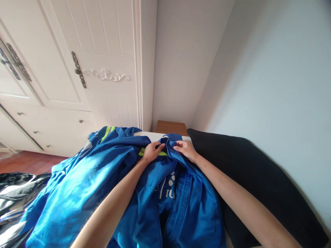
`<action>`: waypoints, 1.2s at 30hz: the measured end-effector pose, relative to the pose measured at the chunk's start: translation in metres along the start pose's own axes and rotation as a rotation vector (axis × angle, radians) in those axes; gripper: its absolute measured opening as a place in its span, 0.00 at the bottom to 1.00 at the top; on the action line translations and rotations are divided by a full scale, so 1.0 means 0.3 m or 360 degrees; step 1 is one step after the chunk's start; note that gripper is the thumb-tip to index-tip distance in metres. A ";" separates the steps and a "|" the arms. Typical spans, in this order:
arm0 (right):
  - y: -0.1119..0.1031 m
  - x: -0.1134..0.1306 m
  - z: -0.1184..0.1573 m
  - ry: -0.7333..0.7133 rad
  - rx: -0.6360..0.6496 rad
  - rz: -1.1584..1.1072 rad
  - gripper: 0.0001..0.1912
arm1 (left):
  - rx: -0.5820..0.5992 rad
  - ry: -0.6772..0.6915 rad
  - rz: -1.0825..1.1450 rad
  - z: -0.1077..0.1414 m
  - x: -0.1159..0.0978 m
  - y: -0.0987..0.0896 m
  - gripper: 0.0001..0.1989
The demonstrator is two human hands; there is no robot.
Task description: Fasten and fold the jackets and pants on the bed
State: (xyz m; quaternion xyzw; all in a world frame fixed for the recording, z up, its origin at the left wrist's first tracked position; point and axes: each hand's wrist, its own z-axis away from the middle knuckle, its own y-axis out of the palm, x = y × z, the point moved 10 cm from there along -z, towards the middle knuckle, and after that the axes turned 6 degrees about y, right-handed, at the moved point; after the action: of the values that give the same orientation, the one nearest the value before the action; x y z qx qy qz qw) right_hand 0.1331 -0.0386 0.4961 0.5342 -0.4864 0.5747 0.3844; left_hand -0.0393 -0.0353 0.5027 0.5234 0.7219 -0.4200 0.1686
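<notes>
A blue jacket [144, 210] with a zip front, white lettering and a yellow-green stripe lies spread out below me. At its collar, my left hand [153, 151] pinches the fabric on the left side of the opening. Opposite it, my right hand [184, 150] grips the collar's right edge between thumb and fingers, by a small round snap button. The zip runs open down the front, and white print shows inside. Another blue garment [77, 186] with a yellow-green stripe is heaped on the left; whether it joins the jacket I cannot tell.
A white wardrobe [111, 41] with ornate handles stands at the far left. A black padded panel [248, 179] leans along the pale wall [279, 86] on the right. Behind the collar is a wooden box-like piece [172, 126]. Grey and black clothes [18, 196] lie at lower left.
</notes>
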 end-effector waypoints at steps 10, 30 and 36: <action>-0.092 -0.032 0.023 0.0064 -0.0322 -0.0364 0.08 | -0.0157 -0.0301 0.0777 -0.006 0.064 -0.014 0.25; -0.005 0.030 0.102 0.0076 -0.0010 -0.0563 0.17 | 0.0051 -0.0442 0.1091 0.043 0.023 0.015 0.26; 0.068 0.068 0.140 0.0010 0.0397 -0.0482 0.32 | -0.0066 -0.0464 0.1174 0.041 0.046 0.004 0.23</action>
State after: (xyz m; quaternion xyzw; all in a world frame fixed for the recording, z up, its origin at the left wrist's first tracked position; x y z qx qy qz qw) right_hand 0.1208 -0.0857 0.5115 0.6430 -0.3244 0.5678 0.3987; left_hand -0.0462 -0.0364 0.4855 0.6790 0.4622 -0.3865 0.4194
